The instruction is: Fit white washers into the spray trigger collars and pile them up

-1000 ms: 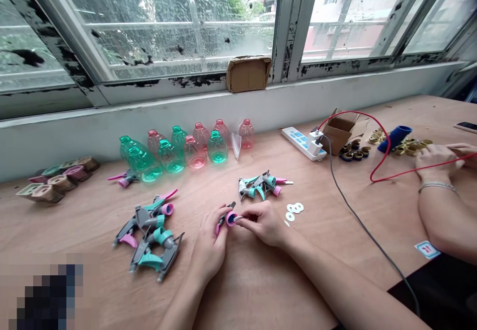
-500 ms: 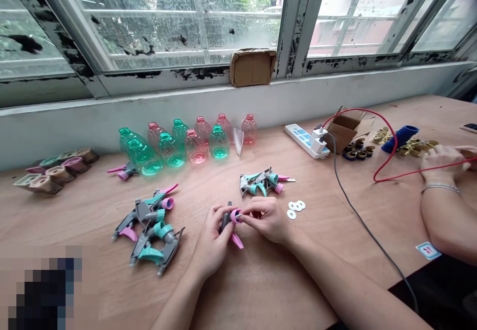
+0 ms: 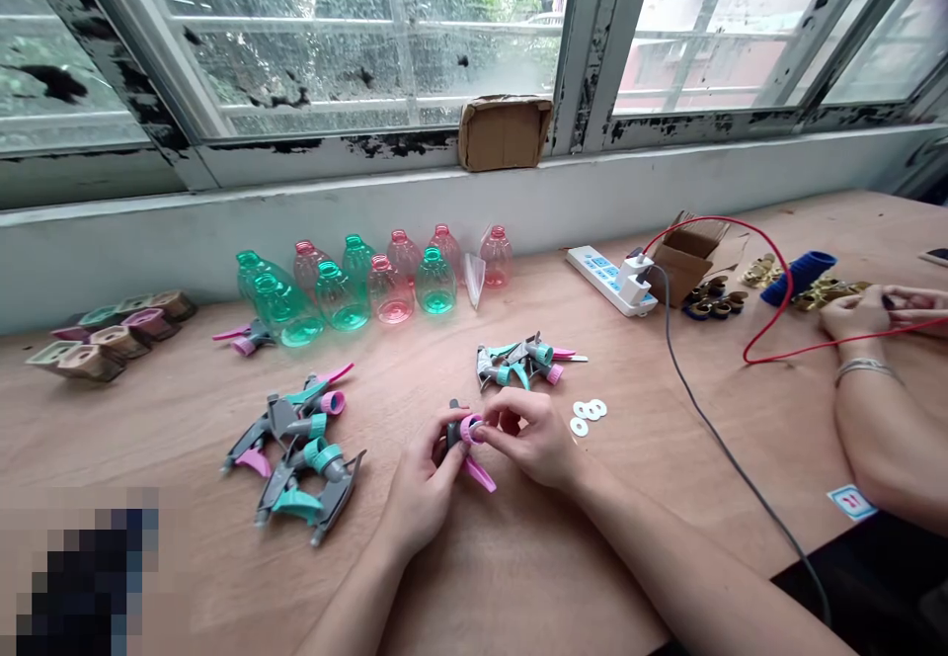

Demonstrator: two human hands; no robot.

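Both my hands meet at the table's middle on one grey and pink spray trigger head (image 3: 465, 444). My left hand (image 3: 421, 483) grips its grey body from the left. My right hand (image 3: 529, 437) pinches at its pink screw collar with thumb and forefinger. The pink trigger lever sticks out below, toward me. Three white washers (image 3: 587, 413) lie just right of my right hand. A small pile of trigger heads (image 3: 524, 364) lies beyond my hands, and a larger pile (image 3: 300, 451) lies to the left.
Green and pink plastic bottles (image 3: 370, 286) stand along the wall. Small brown caps (image 3: 111, 335) sit far left. A power strip (image 3: 611, 281), a cardboard box (image 3: 688, 256) and red and grey cables lie right. Another person's hands (image 3: 874, 315) work with brass parts at far right.
The trigger head has turned in my hands so its pink lever now points down toward me. The other person's hands shifted slightly at the right.
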